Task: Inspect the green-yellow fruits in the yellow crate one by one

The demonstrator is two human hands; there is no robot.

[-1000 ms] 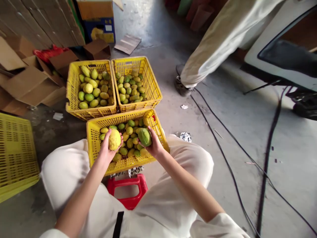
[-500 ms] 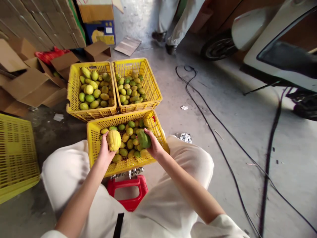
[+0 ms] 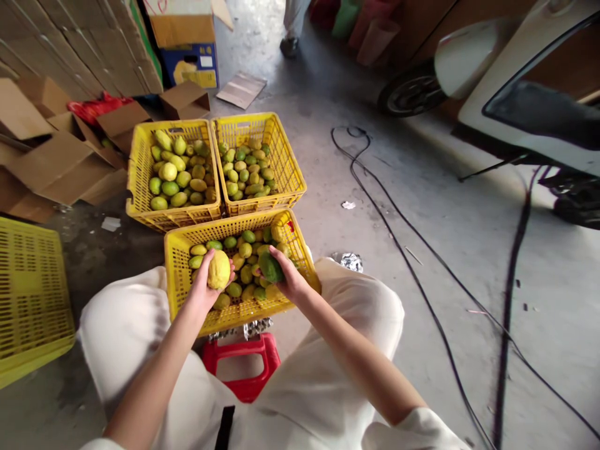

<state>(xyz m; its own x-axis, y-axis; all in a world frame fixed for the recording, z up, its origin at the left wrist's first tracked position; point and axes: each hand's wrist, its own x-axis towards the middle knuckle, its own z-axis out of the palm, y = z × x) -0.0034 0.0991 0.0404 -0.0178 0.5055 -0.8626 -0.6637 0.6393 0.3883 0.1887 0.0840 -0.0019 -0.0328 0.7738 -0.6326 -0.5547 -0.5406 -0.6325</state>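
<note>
My left hand (image 3: 206,279) is closed around a bumpy yellow lemon-like fruit (image 3: 219,270). A dark green lemon-like fruit (image 3: 270,267) is in my right hand (image 3: 289,275), with the thumb along its side. Both are raised above a yellow plastic crate (image 3: 174,275), which stands between my knees and holds many more green and yellow fruits (image 3: 246,274). Just beyond it, two more yellow crates stand side by side, the left one (image 3: 137,164) and the right one (image 3: 281,134), each partly filled with similar fruits.
A red stool (image 3: 241,365) shows below me, and another yellow crate (image 3: 32,294) is at left. Cardboard boxes (image 3: 56,162) lie beyond it. Black cables (image 3: 391,215) cross the floor near a white scooter (image 3: 487,69). A person's leg (image 3: 293,25) is at the top.
Both fruits have turned slightly in my hands, the green one now showing a darker side. The other person has walked away toward the top of the view.
</note>
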